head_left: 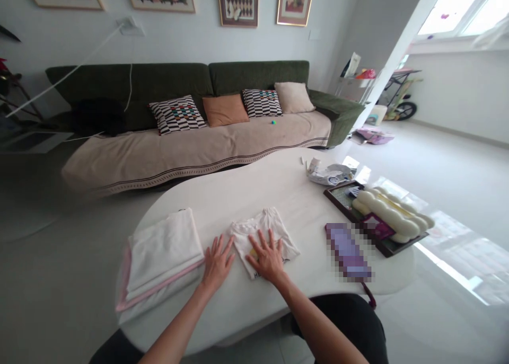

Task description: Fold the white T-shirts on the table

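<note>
A small white T-shirt with dark lettering and a bit of yellow print lies folded on the white table. My right hand rests flat on it, fingers spread, covering part of the print. Just left of the shirt, my left hand lies with fingers apart on the tabletop, its fingertips close to the shirt's left edge. Farther left sits a stack of folded white cloth, with a pink layer showing beneath it.
To the right lies a purple-cased phone, blurred out, with a strap. Beyond it, a dark tray carries a cream puffy tissue box. Crumpled plastic packaging lies behind. A green sofa with cushions stands across the table.
</note>
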Motion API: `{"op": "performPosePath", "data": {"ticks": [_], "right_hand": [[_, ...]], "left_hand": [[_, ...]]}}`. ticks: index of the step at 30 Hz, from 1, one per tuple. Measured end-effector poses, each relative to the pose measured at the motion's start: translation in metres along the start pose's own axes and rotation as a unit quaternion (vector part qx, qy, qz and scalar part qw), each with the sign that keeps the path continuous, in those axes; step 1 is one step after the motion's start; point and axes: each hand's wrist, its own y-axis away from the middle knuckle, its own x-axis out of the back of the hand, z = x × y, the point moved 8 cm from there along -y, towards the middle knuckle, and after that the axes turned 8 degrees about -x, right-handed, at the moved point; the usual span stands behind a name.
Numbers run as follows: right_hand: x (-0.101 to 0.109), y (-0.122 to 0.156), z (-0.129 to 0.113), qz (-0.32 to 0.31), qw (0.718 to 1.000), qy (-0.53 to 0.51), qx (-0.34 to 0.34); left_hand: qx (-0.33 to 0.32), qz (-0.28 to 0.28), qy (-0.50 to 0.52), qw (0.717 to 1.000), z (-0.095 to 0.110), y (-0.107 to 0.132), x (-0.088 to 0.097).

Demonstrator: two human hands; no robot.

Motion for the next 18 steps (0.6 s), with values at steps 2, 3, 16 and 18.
{"op": "performPosePath", "data": {"ticks": [2,3,16,18], "right_hand": [[0.004,-0.017,0.014,0.016,1.000,0.000,-0.019],[0.006,-0.029,0.022,0.023,0.999,0.002,-0.032],[0.038,-0.212,0.168,0.058,0.987,0.047,-0.144],[0.040,-0.225,0.182,0.067,0.987,0.046,-0.136]], "left_hand": [[-0.012,0.006,-0.029,0.999,-0.004,0.000,-0.002],[-0.016,0.010,-0.039,0.999,-0.005,0.000,-0.003],[-0.021,0.014,-0.041,0.999,-0.018,-0.003,-0.015],[-0.020,0.004,-0.039,0.999,-0.018,-0.003,-0.017]]}}
